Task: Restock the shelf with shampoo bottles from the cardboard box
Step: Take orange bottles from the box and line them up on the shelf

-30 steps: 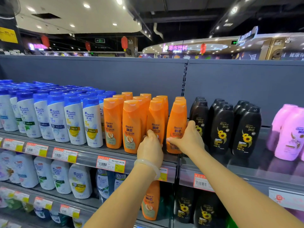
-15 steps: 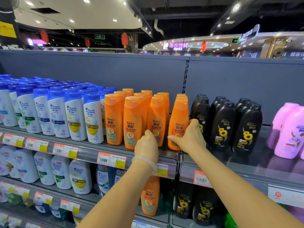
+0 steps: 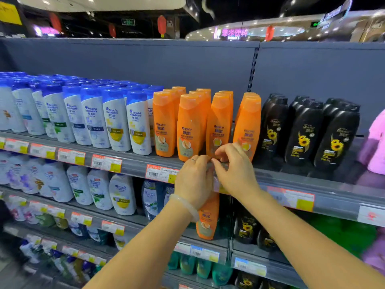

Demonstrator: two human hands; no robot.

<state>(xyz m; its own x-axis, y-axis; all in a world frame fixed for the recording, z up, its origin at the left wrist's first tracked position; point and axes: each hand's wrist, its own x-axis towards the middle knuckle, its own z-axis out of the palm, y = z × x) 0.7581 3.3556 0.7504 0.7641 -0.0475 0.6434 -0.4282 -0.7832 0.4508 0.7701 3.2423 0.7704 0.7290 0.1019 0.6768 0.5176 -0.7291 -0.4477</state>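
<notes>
Counted along the top shelf's front row: four orange bottles (image 3: pixel 188 127) at 12 o'clock, three black bottles (image 3: pixel 304 133) toward 2 o'clock, two hands (image 3: pixel 193 180) at centre.

my left hand (image 3: pixel 194 180) and right hand (image 3: pixel 234 171) meet at the front edge of the shelf (image 3: pixel 133 165), fingers curled, just below the upright orange shampoo bottles (image 3: pixel 218 126).
</notes>
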